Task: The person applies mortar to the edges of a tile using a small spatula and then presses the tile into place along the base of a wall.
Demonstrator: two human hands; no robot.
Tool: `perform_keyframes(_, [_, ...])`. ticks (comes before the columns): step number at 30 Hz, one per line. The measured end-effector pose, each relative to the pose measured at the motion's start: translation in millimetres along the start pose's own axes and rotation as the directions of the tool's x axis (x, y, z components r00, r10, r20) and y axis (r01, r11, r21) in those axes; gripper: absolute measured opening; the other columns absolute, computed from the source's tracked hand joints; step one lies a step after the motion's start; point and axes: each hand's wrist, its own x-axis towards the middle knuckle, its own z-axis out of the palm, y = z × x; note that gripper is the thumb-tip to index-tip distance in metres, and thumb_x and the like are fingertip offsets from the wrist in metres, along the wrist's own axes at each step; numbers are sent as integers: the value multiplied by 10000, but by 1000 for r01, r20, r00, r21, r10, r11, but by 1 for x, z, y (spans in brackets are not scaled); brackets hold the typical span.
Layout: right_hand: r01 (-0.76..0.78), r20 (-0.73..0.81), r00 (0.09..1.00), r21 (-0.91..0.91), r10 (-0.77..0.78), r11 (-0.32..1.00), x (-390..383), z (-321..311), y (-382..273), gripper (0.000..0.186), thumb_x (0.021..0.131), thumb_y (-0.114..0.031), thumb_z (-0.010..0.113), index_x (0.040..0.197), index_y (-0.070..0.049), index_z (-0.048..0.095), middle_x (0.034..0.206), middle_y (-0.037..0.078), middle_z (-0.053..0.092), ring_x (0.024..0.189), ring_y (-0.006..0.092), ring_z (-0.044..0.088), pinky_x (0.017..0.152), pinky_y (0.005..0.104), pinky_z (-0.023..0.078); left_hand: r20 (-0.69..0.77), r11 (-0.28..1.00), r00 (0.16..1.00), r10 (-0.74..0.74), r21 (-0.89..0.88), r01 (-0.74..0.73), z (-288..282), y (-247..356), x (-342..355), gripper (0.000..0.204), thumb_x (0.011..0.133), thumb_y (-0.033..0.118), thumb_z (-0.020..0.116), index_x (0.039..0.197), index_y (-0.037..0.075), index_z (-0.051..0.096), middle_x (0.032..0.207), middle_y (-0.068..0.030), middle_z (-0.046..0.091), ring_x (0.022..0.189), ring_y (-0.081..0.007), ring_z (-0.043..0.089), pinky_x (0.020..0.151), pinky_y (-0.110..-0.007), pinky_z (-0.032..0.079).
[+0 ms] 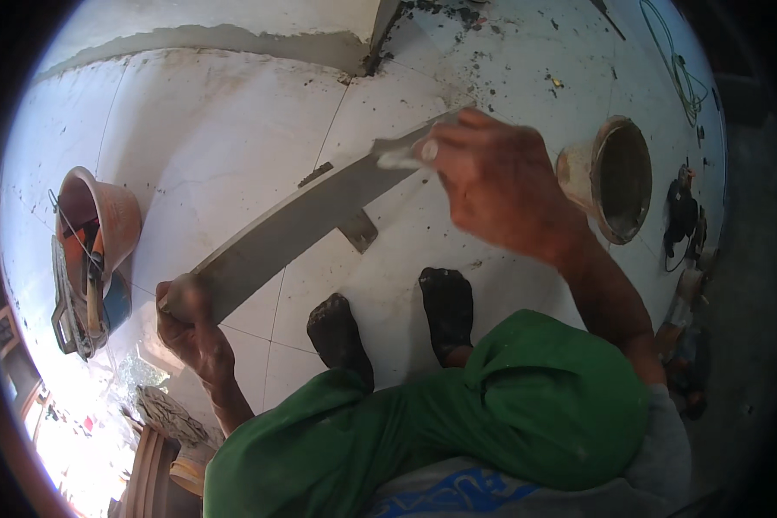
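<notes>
A long flat grey strip (298, 216), perhaps tile or board, slants across the middle, its far end up to the right. Around its near left end my left hand (192, 324) is closed, thumb on top. Over the far part, my right hand (496, 177) is closed, with a small whitish thing (399, 158) at its fingers, too blurred to name. Partly hidden by the strip, a small flat brown-grey piece (359, 231) shows at its lower edge. Another dark sliver (315, 174) lies along its upper edge.
On the right stands a dirty mortar-coated bucket (577, 177). At the left, an orange-pink bucket (121, 216) holds tools with handles. Dark crumbs (466, 15) litter the white tiled floor (198, 155) near the wall corner. A green hose (678, 73) and a black power tool (680, 211) lie far right.
</notes>
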Motion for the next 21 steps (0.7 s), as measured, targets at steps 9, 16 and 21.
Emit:
perform_keyframes(9, [-160, -15, 987, -200, 160, 967, -13, 21, 68, 135, 780, -61, 650, 889, -69, 730, 935, 122, 723, 962, 342, 700, 865, 487, 571, 63, 989, 995, 78, 123, -85, -3, 5, -6, 362, 1043, 358, 699, 993, 14, 601, 902, -24, 618, 848, -102, 526, 775, -254, 423])
perform_keyframes(16, [-348, -285, 915, -192, 287, 918, -21, 54, 101, 162, 850, -24, 636, 973, -20, 741, 1072, 115, 740, 938, 315, 676, 800, 436, 588, 59, 987, 989, 135, 80, -140, 7, 18, 2, 370, 1037, 367, 701, 984, 14, 604, 896, -17, 608, 836, -105, 515, 770, -254, 420])
perform_keyframes(21, [-147, -398, 916, -196, 58, 970, -43, 112, 28, 456, 786, -2, 706, 1232, 90, 693, 1230, 191, 715, 904, 342, 668, 703, 414, 612, -4, 989, 992, 128, 70, -127, 21, 28, 7, 352, 1044, 359, 702, 960, 33, 598, 885, 1, 604, 811, -91, 502, 761, -243, 411])
